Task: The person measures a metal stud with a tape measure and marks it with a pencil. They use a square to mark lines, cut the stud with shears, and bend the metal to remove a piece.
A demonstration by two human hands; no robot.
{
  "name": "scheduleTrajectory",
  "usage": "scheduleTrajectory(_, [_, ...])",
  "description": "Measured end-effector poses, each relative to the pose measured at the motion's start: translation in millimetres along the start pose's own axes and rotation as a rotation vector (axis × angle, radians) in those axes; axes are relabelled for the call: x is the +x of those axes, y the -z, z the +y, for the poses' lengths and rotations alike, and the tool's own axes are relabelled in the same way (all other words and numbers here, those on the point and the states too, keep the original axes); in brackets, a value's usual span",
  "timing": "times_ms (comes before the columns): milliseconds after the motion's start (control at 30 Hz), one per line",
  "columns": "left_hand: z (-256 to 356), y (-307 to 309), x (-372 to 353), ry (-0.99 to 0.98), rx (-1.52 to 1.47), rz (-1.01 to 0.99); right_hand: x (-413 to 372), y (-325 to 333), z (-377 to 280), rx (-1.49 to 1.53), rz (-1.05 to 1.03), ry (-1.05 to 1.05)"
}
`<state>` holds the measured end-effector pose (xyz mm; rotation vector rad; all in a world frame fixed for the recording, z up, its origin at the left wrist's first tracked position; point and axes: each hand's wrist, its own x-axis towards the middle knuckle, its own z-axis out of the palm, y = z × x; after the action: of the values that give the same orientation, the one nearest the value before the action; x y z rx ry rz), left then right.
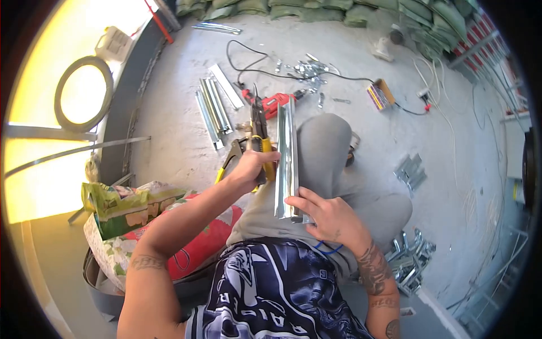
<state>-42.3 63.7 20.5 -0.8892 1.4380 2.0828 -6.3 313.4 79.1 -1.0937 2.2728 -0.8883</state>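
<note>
I see the left hand (254,168) closed around the yellow-handled tin snips (258,127), and the right hand (330,217) gripping the lower end of the metal channel (287,152).

Head view, steeply downward, close over lap

Grey concrete floor (395,130) — green sandbags (316,10) along its far edge, glaring light (39,186) left

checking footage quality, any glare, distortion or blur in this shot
Head view: strong fisheye bend, black corners; yellow surface at left blown out; metal channel glints; left hand on the snips and right hand look sharp.
</note>
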Motion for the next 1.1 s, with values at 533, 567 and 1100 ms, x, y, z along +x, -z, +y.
scheduleTrajectory(533, [96.8,196.4,189.2,-0.281,0.161,0.661,-73.3,16.5,49.2,1.200,0.661,-0.417])
scheduleTrajectory(567, [96.1,204.8,188.4,-0.277,0.168,0.666,-80.6,12.7,48.8,1.197,0.670,-0.435])
scheduleTrajectory(1100, [26.2,41.4,66.5,-0.446,0.238,-0.026,-54.8,44.5,92.0,1.590,1.388,-0.306])
